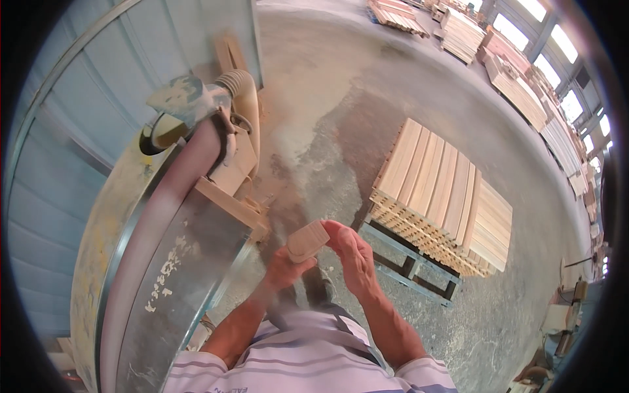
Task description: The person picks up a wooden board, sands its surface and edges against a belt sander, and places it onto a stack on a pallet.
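A small wooden block with a rounded end is held in front of my body, above the concrete floor. My left hand grips it from below, thumb along its lower edge. Against the block's upper right corner are the fingertips of my right hand; whether they press on it I cannot tell. To the left runs the long belt of a belt sander, beside a worn metal table. A wooden bar lies across the table's far end.
Right of me, slatted wooden boards are stacked on a metal-framed stand. A ribbed dust hose curves behind the sander, near a corrugated metal wall. More timber stacks line the far right side.
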`<action>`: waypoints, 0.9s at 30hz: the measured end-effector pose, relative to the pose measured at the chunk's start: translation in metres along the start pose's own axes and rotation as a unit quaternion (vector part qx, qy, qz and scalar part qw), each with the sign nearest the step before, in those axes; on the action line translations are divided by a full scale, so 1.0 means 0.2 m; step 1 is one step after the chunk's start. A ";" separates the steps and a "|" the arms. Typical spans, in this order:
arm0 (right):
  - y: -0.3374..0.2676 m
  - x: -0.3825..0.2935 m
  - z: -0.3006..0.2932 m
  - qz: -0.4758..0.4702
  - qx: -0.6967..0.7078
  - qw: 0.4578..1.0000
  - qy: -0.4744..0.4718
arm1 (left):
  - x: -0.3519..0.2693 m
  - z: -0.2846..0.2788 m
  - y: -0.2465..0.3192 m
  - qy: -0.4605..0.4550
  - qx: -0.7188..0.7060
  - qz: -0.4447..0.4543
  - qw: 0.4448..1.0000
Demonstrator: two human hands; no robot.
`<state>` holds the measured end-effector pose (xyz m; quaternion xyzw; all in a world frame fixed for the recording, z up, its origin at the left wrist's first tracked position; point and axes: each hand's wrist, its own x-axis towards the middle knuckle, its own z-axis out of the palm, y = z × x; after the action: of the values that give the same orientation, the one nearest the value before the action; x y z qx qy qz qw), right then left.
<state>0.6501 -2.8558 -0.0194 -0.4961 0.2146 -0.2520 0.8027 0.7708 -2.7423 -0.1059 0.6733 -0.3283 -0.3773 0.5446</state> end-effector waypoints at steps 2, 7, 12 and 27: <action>0.07 0.01 -0.04 -0.009 -0.132 0.990 0.039 | -0.02 -0.02 -0.08 0.020 -0.045 0.016 0.999; 0.41 -0.15 -0.42 -0.029 -0.501 0.865 -0.003 | -0.07 -0.09 0.00 0.063 -0.242 -0.004 0.968; 0.51 -0.33 -0.57 -0.164 -0.643 0.737 -0.129 | -0.16 -0.25 -0.07 0.139 -0.446 -0.028 0.884; 0.42 -0.20 -0.21 0.110 -0.630 0.750 -0.171 | 0.01 -0.53 -0.42 0.406 0.033 -0.148 0.901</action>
<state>0.6107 -2.8282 -0.1082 -0.8968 0.2371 0.1198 0.3538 0.8663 -2.6754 -0.1764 0.8267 0.0126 -0.1363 0.5457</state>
